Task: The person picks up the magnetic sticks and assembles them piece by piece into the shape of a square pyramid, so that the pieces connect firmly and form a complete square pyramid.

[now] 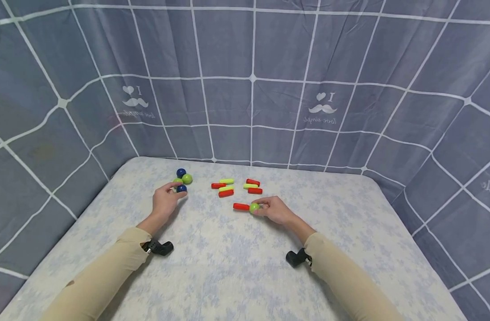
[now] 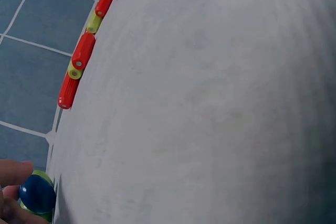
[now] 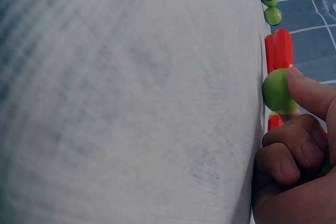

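Note:
At the far left of the table, my left hand (image 1: 164,203) has its thumb and fingers on either side of a blue ball (image 1: 181,189). Close behind that ball sit a second blue ball (image 1: 181,172) and two green balls, one of them (image 1: 187,179) in plain sight and the other (image 1: 177,181) partly covered by the fingers. Near the middle, my right hand (image 1: 274,209) pinches another green ball (image 3: 277,92) between thumb and fingers. That ball stands at the right end of a red rod (image 1: 241,207); whether the two are joined, I cannot tell.
Behind my right hand lie two groups of short red and yellow rods, one group (image 1: 226,193) to the left and one (image 1: 255,191) to the right. A patterned cloth covers the table (image 1: 225,267). Grey gridded curtains (image 1: 277,102) hang behind and at both sides.

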The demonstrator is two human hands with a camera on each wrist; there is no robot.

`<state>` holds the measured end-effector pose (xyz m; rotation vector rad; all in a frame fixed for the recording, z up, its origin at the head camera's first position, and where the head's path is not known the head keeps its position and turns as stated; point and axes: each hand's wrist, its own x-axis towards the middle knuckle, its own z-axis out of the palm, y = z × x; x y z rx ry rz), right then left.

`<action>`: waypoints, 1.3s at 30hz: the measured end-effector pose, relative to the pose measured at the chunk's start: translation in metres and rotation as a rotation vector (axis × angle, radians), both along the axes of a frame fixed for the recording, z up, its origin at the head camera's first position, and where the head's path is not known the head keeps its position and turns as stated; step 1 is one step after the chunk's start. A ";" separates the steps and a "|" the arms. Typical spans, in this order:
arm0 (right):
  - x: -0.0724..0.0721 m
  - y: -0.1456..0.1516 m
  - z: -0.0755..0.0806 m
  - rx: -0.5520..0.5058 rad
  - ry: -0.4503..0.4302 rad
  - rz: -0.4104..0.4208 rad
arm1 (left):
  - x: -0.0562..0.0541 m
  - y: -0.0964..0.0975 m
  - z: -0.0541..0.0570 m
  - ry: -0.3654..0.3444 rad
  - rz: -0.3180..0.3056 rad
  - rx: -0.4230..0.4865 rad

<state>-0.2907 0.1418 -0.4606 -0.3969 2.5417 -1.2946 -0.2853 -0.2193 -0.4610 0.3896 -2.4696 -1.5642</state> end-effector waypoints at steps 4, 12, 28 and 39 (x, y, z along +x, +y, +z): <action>0.001 -0.001 -0.001 0.010 0.004 0.009 | -0.001 -0.001 -0.001 -0.022 0.021 -0.005; 0.001 -0.001 -0.002 0.009 0.016 -0.005 | -0.005 -0.002 -0.002 -0.028 0.045 -0.006; 0.006 -0.001 0.000 0.010 0.016 -0.006 | -0.004 0.001 -0.004 -0.054 0.032 -0.053; 0.005 0.000 0.001 -0.009 0.018 0.007 | 0.000 0.005 0.001 -0.055 0.029 -0.063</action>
